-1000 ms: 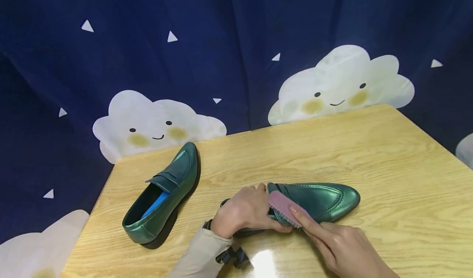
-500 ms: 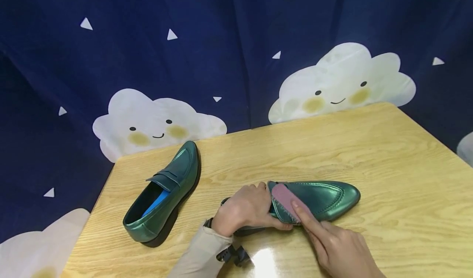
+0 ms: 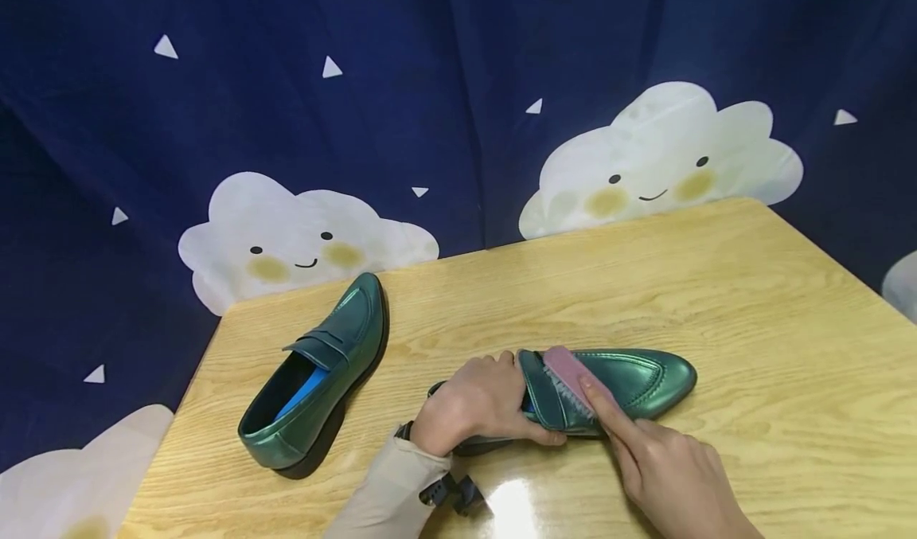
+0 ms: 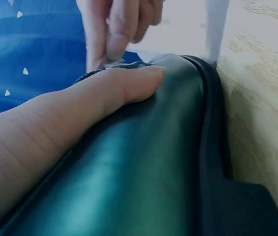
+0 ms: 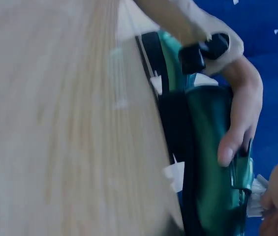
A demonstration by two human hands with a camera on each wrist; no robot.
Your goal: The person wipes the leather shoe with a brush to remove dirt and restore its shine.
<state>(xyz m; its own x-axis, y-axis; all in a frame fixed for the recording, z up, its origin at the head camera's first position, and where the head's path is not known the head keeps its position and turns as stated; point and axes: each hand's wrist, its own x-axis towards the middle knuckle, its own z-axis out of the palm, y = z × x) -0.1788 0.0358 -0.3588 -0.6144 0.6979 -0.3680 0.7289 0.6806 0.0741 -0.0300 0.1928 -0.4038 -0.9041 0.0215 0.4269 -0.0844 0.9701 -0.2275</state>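
A metallic green loafer (image 3: 662,376) lies on its sole with its toe to the right. My left hand (image 3: 476,408) grips it at the opening, thumb along the near side; in the left wrist view the thumb (image 4: 139,83) presses on the green upper. My right hand (image 3: 666,463) holds a pink-backed brush (image 3: 569,372), index finger stretched along its back. The brush's pale bristles (image 3: 566,396) lie across the loafer's top, just on the toe side of the strap. In the right wrist view the bristles (image 5: 257,196) show beside the strap. My left hand hides the heel part.
A second green loafer (image 3: 315,380) with a blue insole stands at the left of the wooden table (image 3: 716,284), toe pointing away. A dark blue curtain (image 3: 458,109) with clouds hangs behind the table's far edge. A black wrist device (image 3: 451,495) sits by my left sleeve.
The brush in my right hand has moved from the loafer's opening across the strap toward the toe, uncovering the strap. My left hand and the second loafer stay in place.
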